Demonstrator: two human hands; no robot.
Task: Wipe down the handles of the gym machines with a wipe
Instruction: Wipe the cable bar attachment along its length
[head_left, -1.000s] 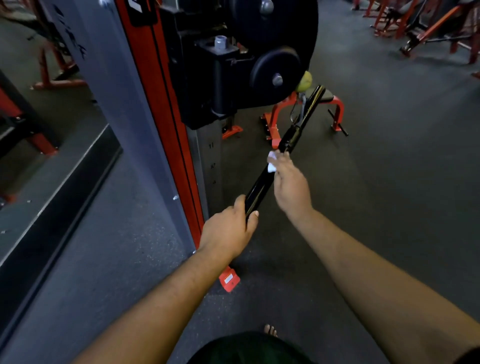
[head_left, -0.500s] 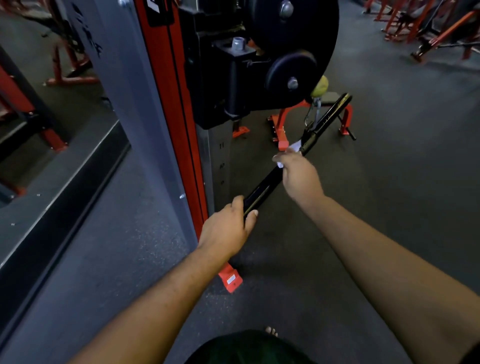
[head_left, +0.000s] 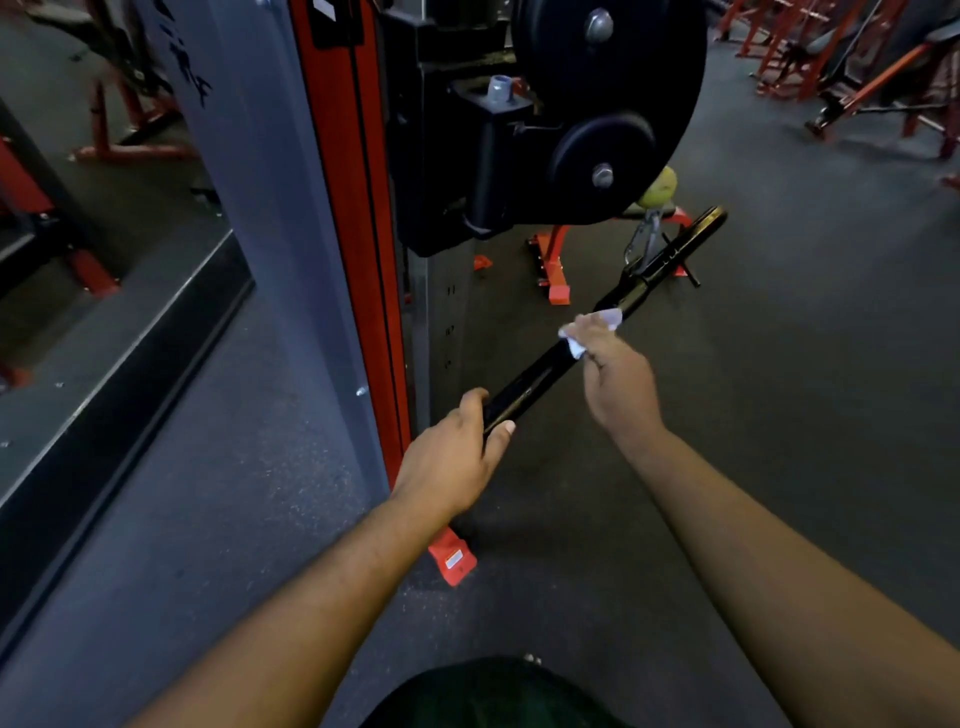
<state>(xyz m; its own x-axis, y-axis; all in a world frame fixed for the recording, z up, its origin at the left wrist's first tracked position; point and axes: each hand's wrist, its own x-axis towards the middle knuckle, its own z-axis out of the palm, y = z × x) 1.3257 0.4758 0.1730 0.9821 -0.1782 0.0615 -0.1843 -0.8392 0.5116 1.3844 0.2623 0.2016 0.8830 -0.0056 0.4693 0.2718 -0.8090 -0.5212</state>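
Black bar handle (head_left: 540, 371) ran diagonally from frame centre toward the upper right. Left hand (head_left: 451, 464), nearest, was curled around its lower end, thumb on top. Right hand (head_left: 615, 376) sat further up the bar, fingers pinching a white wipe (head_left: 597, 325) against it. Beyond, a clip (head_left: 644, 241) joined the bar near a yellow ball (head_left: 658, 189). Black weight plates (head_left: 613, 104) hung on the red-and-grey machine upright (head_left: 358, 208) at upper centre.

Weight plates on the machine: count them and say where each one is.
2. A large black plate hangs at the top of the machine; a small black plate sits in front of its lower part. More may be hidden behind.
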